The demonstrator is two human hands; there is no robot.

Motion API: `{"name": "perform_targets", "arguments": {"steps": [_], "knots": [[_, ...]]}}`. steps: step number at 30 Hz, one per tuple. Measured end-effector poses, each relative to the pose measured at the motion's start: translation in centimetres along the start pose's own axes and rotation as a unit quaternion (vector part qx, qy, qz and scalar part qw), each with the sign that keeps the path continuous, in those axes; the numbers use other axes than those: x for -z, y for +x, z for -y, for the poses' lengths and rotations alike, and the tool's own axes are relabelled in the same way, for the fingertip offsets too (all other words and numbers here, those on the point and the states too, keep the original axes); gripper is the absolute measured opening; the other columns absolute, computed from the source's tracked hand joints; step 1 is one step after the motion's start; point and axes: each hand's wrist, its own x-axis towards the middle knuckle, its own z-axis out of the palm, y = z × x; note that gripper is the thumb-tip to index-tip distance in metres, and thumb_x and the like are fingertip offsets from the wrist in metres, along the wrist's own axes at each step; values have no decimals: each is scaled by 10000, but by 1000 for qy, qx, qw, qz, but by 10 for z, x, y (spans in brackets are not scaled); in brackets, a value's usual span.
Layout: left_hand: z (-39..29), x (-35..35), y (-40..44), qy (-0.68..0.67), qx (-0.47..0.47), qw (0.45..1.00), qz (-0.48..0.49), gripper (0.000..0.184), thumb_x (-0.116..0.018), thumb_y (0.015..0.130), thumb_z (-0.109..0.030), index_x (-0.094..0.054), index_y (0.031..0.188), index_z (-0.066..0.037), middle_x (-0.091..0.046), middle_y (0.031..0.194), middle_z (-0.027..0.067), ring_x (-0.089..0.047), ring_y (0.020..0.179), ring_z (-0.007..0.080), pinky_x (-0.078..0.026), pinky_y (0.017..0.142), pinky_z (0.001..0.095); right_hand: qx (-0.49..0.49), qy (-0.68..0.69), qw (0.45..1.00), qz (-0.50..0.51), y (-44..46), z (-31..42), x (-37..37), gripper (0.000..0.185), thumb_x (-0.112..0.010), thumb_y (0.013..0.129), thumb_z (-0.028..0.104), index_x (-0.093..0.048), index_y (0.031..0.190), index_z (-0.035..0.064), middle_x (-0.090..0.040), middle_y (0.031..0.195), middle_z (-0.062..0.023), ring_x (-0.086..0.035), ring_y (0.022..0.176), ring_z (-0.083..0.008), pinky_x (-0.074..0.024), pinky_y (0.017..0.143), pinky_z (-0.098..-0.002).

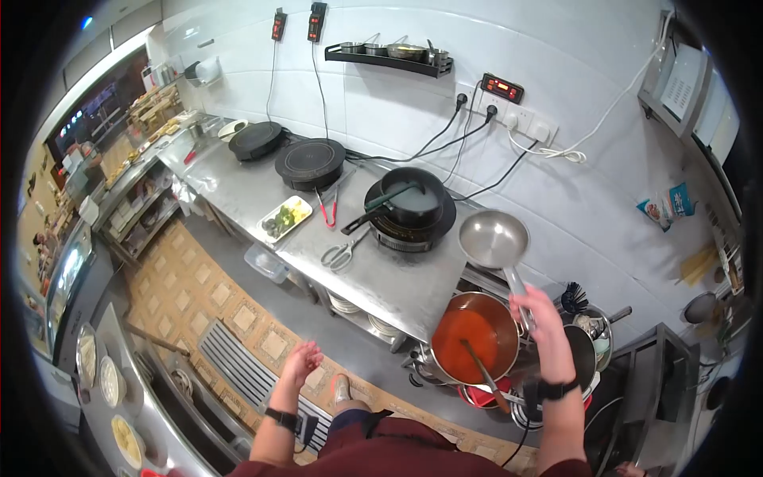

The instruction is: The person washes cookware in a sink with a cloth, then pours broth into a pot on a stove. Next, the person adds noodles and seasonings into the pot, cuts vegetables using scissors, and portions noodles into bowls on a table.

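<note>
A shiny steel frying pan (493, 238) is held by its handle in my right hand (537, 312), above and behind a large pot (516, 343) of red-orange sauce. A ladle or spoon with a brown handle (486, 376) leans in that pot. My left hand (302, 362) is raised over the floor in front of the counter, fingers apart and slightly curled, holding nothing. On the counter, a black pan (411, 199) with a dark green utensil sits on a round black cooker. Scissors (340, 253) and red-handled tongs (327, 208) lie left of it.
A white tray (285, 219) of green and yellow food stands near the front edge of the steel counter (373, 280). Two black cooktops (310, 162) are farther left. Above hangs a wall shelf (389, 59). Bowls (112, 382) stand on the opposite counter.
</note>
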Motion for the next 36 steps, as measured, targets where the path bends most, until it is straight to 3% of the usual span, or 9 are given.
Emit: {"name": "perform_targets", "arguments": {"steps": [7, 11, 15, 21, 24, 27, 30, 33, 36], "knots": [[-66, 114, 35, 31, 30, 999, -31, 259, -516, 854, -198, -487, 1075, -66, -569, 914, 65, -575, 768, 190, -462, 651, 288, 89, -212, 970, -80, 163, 8, -108, 270, -576, 731, 44, -523, 991, -4, -567, 763, -60, -554, 687, -153, -452, 614, -273], [-110, 164, 53, 0, 15, 995, -103, 217, -518, 844, -193, -514, 1040, -99, -579, 861, 37, -576, 701, 149, -445, 596, 247, 269, -431, 839, -195, 248, -34, -126, 467, -549, 705, 38, -463, 1159, -29, -577, 870, -181, -565, 850, -324, -442, 758, -387], [-132, 196, 83, -35, 18, 993, -111, 209, -532, 840, -207, -518, 1030, -122, -578, 831, 24, -567, 696, 153, -438, 586, 250, 216, -565, 766, -218, 253, -29, -156, 535, -520, 687, 17, -422, 1212, -5, -536, 949, -243, -513, 908, -412, -423, 806, -427], [-136, 192, 125, -49, 20, 994, -91, 199, -563, 835, -249, -539, 995, -134, -590, 830, 13, -574, 741, 183, -450, 602, 271, 206, -582, 749, -242, 246, -29, -165, 579, -553, 701, 3, -391, 1257, 5, -553, 953, -192, -544, 890, -345, -436, 793, -398], [-138, 174, 140, -41, 46, 997, -55, 200, -558, 836, -258, -542, 991, -133, -582, 803, -5, -569, 738, 178, -449, 600, 269, 202, -276, 922, -182, 240, -33, -152, 577, -574, 740, 19, -373, 1281, -1, -563, 948, -117, -550, 857, -243, -447, 764, -336], [-149, 153, 152, -21, 51, 998, -42, 213, -552, 835, -282, -542, 991, -137, -575, 793, -18, -557, 748, 169, -442, 610, 269, 121, -66, 977, -162, 220, -35, -122, 508, -597, 767, 59, -430, 1242, 0, -572, 863, -35, -527, 730, -107, -435, 667, -238], [-155, 156, 172, -12, 44, 999, -2, 219, -543, 831, -317, -554, 965, -144, -570, 801, -34, -548, 767, 166, -434, 631, 278, 100, 124, 970, -184, 172, -24, -94, 274, -601, 768, 72, -547, 1031, 14, -570, 782, -13, -512, 652, -68, -414, 591, -206], [-163, 153, 191, 6, 60, 998, -23, 412, -512, 847, -308, -471, 1176, -63, -573, 987, 100, -564, 785, 163, -452, 605, 273, 115, 271, 929, -225, 131, -40, -36, 140, -595, 765, 77, -572, 892, 25, -569, 765, -24, -518, 655, -80, -420, 577, -214], [-176, 134, 192, -2, 97, 995, -4, 148, -519, 849, -283, -529, 839, -135, -515, 747, -27, -513, 679, 123, -401, 570, 255, 143, 327, 855, -376, 92, -56, 25, 75, -587, 750, 74, -580, 806, 24, -560, 719, -30, -514, 631, -105, -420, 529, -220]]}}
